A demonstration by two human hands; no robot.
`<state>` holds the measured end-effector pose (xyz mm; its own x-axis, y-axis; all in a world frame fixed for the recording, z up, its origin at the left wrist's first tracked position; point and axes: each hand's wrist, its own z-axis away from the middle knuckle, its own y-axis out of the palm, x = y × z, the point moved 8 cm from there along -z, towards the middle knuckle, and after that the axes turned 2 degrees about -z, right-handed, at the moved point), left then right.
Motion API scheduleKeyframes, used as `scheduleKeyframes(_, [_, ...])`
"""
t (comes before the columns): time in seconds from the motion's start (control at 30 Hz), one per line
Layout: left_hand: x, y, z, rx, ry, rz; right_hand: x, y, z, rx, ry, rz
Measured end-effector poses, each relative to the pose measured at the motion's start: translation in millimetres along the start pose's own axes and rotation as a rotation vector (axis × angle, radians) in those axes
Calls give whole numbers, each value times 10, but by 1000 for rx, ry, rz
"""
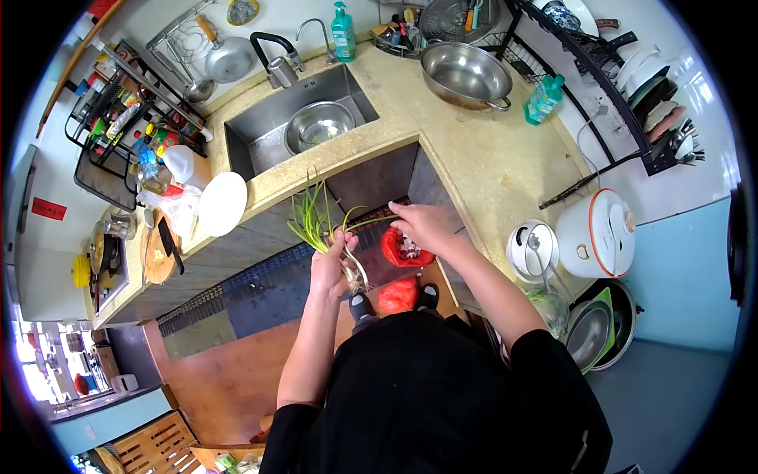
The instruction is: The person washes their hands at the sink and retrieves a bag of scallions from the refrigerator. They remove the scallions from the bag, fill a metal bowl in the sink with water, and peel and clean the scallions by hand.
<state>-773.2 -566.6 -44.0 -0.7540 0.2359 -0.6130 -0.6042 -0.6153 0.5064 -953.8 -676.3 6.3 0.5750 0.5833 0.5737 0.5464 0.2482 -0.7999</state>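
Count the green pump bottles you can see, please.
2. One green pump bottle stands behind the sink; the other green pump bottle is to the right of the large metal pan. More may be hidden.

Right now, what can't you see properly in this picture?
In the head view:
Leafy green spring onions: stems partly hidden by the bare left hand.
Thin green stalk: end hidden in the bare right hand.
Pale scraps inside the open red plastic bag: too small to name.
Turquoise plastic pump bottle: label too small to read.
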Motion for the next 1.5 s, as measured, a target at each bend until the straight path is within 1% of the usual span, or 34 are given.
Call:
scheduleKeyframes(0.03, [1, -2, 17, 3, -9, -8, 28, 60, -28, 55, -14, -15])
scheduleKeyframes(0.13, [3, -20, 44, 45, -19, -27, 110, 226, -68, 125, -110, 3])
scheduleKeyframes(0.17, [-5, -11, 73, 49, -27, -41, 169, 242, -84, 93, -183, -63])
scheduleKeyframes(0.27, [-53, -59, 81, 104, -9, -120, 178, 334, -58, 132, -180, -8])
scheduleKeyframes(0.37, [-178, -200, 79, 89, 25, -238, 190, 324, 91, 186, -162, -16])
scheduleKeyframes(0.47, [-249, -303, 75, 66, 22, -330, 149, 401, 272, 255, -96, -167])
scheduleKeyframes(0.6, [-171, -308, 64, 95, 17, -387, 14, 544, 317, 160, 86, -185])
scheduleKeyframes(0.63, [-126, -290, 60, 97, 21, -424, -197, 658, 310, 92, 222, -344])
scheduleKeyframes(0.73, [151, -247, -7, 126, 39, -550, -811, 1185, 420, 19, 533, -611])
scheduleKeyframes(0.77, [213, -232, -10, 116, 32, -534, -956, 1260, 485, 12, 734, -693])
scheduleKeyframes(0.8, [252, -227, -17, 105, 27, -517, -1078, 1281, 531, -36, 869, -865])
scheduleKeyframes(0.83, [274, -241, -22, 96, 11, -497, -1154, 1172, 573, 2, 821, -721])
scheduleKeyframes(0.87, [287, -260, -26, 86, -4, -477, -1074, 926, 552, 42, 769, -577])
scheduleKeyframes(0.97, [268, -269, 5, 102, -44, -461, -1440, 1078, 576, 195, 554, -32])
scheduleKeyframes(1.07, [242, -309, 40, 111, -85, -492, -1749, 1331, 482, 306, 430, -4])
scheduleKeyframes(1.1, [235, -319, 32, 111, -96, -506, -1843, 1338, 445, 309, 465, 35])
scheduleKeyframes(1.2, [243, -364, 39, 127, -101, -555, -2045, 1498, 346, 518, 439, 113])
scheduleKeyframes(1.23, [252, -382, 46, 131, -111, -540, -2119, 1558, 353, 563, 480, 73])
scheduleKeyframes(1.33, [243, -386, 92, 132, -140, -503, -2231, 1583, 254, 605, 504, 60])
scheduleKeyframes(1.47, [271, -531, 72, 119, -173, -510, -2247, 1495, 160, 658, 419, 203])
scheduleKeyframes(1.5, [260, -539, 88, 109, -157, -534, -2161, 1390, 127, 606, 428, 206])
